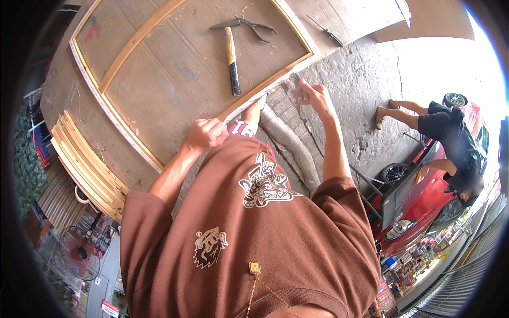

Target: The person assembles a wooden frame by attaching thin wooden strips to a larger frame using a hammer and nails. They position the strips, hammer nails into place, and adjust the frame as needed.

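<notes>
A wooden frame (108,69) with a pale covering along its outer edge lies on a brown board (175,58). My left hand (207,133) is closed, knuckles up, at the frame's near edge; what its fingers hold, if anything, is hidden. To the right of that edge, my right hand (314,98) is raised in a pinch. A small dark piece shows at its fingertips, too little to name. Inside the frame lies a hammer (231,61) with a wood and black handle. Beside its head rest pliers (257,27) with their handles spread.
A screwdriver (333,37) lies past the frame's far right corner. Wooden strips (85,159) are stacked at left, near a fan (79,253). On the right, a person in dark clothes (450,132) bends beside a red car (424,185). Cracked concrete floor (366,79) lies between.
</notes>
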A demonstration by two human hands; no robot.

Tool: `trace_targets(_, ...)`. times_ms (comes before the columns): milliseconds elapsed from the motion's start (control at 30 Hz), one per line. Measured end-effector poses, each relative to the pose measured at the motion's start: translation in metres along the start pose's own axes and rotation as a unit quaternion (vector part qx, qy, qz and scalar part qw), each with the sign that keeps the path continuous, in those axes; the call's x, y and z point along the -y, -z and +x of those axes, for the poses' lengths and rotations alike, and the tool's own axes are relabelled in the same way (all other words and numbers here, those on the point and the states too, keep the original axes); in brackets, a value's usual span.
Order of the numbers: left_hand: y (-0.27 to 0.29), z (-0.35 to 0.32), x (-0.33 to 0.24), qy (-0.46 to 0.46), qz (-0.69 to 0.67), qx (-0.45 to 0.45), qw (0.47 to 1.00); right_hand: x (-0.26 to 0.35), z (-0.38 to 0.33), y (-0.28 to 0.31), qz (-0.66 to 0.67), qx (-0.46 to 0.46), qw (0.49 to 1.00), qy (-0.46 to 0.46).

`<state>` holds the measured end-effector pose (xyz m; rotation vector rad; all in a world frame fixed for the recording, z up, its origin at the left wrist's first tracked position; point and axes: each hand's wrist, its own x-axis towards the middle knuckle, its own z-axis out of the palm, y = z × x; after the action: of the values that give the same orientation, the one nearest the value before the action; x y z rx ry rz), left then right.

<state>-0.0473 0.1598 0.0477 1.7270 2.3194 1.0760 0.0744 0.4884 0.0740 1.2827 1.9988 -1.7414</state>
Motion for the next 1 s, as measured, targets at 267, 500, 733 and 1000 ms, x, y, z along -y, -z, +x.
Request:
trace_targets(267, -0.001, -0.001, 0.0, -0.003, 0.013, -0.005, 1.0, -0.004, 0.009, 0.025, 0.055, 0.02, 0.998, -0.006)
trace_targets(500, -0.001, -0.002, 0.0, 0.0, 0.015, -0.002, 1.0, 0.006, 0.028, 0.022, -0.119, -0.026, 0.991, -0.048)
trace_targets(733, 0.001, -0.001, -0.001, 0.01, -0.001, 0.005, 1.0, 0.048, 0.015, 0.017, -0.118, 0.0, 0.988, -0.101)
trace_targets(1000, -0.001, -0.002, 0.001, 0.005, 0.014, 0.01, 1.0, 0.009, 0.018, 0.015, 0.207, 0.096, 0.967, -0.115)
